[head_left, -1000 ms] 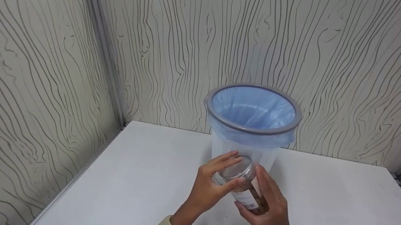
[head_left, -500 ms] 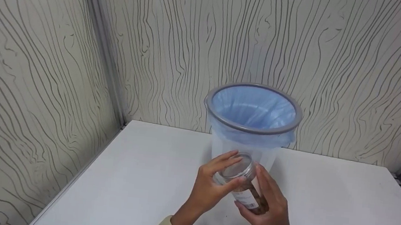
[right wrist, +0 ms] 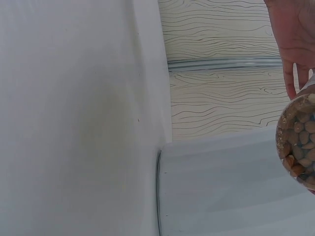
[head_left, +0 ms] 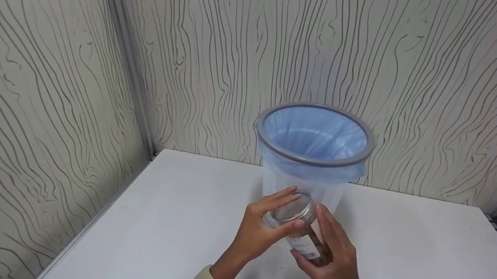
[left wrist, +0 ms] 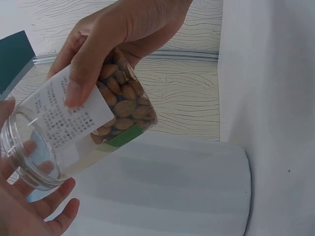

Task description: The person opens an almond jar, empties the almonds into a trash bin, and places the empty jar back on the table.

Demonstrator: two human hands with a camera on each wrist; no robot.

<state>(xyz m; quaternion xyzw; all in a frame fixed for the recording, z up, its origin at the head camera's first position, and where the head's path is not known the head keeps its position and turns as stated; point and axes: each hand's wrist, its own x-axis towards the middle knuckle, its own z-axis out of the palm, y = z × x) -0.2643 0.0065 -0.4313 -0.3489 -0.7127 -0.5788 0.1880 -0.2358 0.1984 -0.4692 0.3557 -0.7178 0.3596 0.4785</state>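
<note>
A clear jar (head_left: 303,245) of almonds (left wrist: 123,105) is held tilted above the white table, its top leaning away to the left. My left hand (head_left: 256,229) spans the jar's clear top, thumb on the near edge and fingers on the far side. Whether that top is a lid or the bare rim is hard to tell. My right hand (head_left: 337,257) grips the jar's body lower down, over a white printed label (left wrist: 74,110). In the right wrist view, the jar's round base (right wrist: 300,142) shows almonds through it.
Just behind the hands stands a whitish bin (head_left: 271,182) with a grey rim ring (head_left: 312,162) and a blue bag liner (head_left: 318,128). Wood-patterned walls (head_left: 219,64) rise behind and left of the white table (head_left: 419,261).
</note>
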